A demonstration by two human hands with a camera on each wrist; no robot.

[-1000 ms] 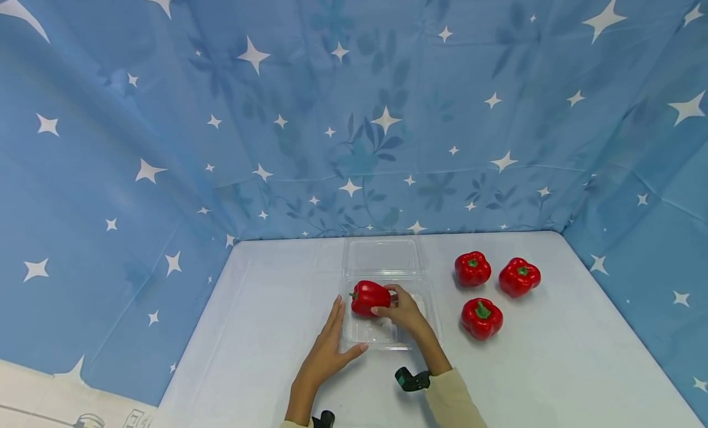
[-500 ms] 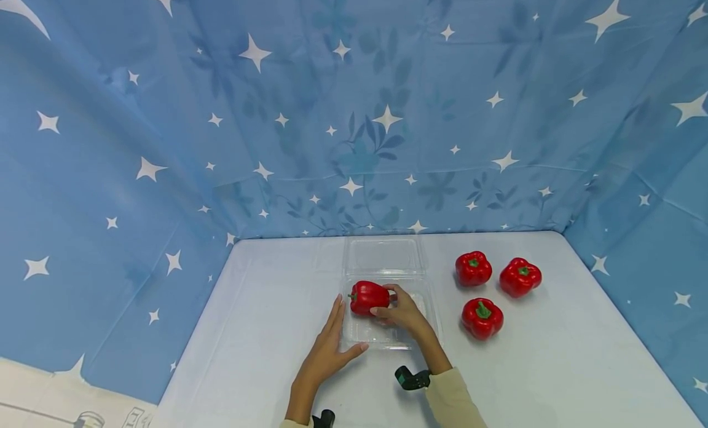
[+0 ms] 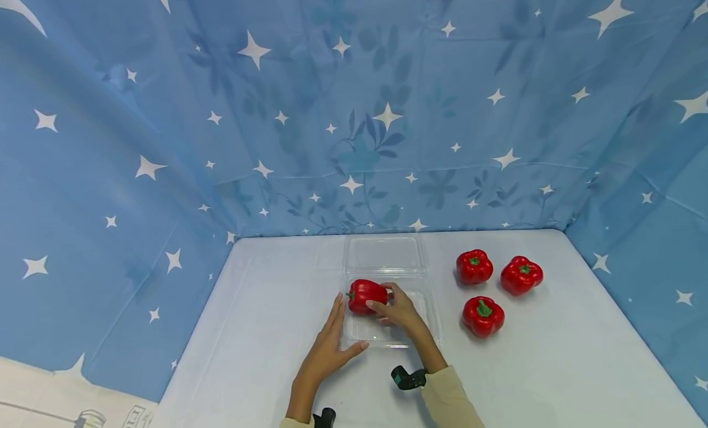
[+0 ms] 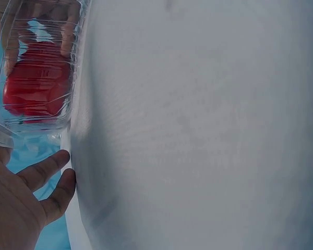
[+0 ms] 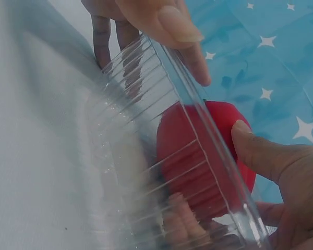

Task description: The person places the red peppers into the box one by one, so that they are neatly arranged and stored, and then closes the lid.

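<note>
My right hand grips a red bell pepper by its right end, thumb in front. The pepper lies on its side in the left back part of a clear plastic clamshell box, its green stem facing left. Through the ribbed wall the same bell pepper shows in the right wrist view, the thumb pressing on it. My left hand stands at the box's left side, fingers straight along the wall and thumb spread toward the front edge. In the left wrist view that hand is just beside the box.
Three more red bell peppers stand on the white table to the right: a back one, a far right one and a front one. The box's open lid lies toward the blue star-patterned curtain.
My right hand has shifted the bell pepper slightly to the left inside the box. My left hand has stayed at the box's side.
</note>
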